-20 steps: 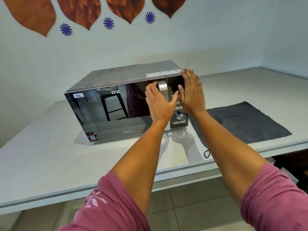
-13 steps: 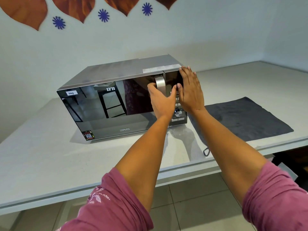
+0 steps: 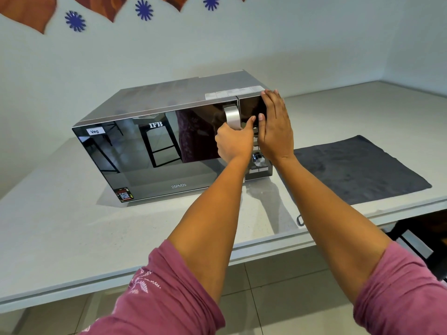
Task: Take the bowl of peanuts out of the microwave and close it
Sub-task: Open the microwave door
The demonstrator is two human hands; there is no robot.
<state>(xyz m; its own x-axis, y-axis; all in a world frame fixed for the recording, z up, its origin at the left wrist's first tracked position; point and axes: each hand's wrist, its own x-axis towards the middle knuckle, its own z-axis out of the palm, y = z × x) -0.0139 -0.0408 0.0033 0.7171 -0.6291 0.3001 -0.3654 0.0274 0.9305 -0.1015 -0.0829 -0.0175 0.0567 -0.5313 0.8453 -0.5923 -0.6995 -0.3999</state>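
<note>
A silver microwave (image 3: 169, 102) with a dark mirrored door (image 3: 150, 155) stands on the white counter, its door closed. My left hand (image 3: 233, 143) is wrapped around the lower part of the metal door handle (image 3: 231, 116). My right hand (image 3: 274, 126) lies flat, fingers together, against the control panel at the microwave's right end, above the round knob (image 3: 258, 159). The bowl of peanuts is not visible; the mirrored door hides the inside.
A dark grey cloth (image 3: 358, 168) lies flat on the white counter (image 3: 60, 228) right of the microwave. The wall stands close behind, and the counter turns a corner at the far right. Tiled floor shows below the counter's front edge.
My left hand has slid down from the door's front and curled its fingers around the handle. My right hand stays pressed on the control panel. The view has shifted a little.
</note>
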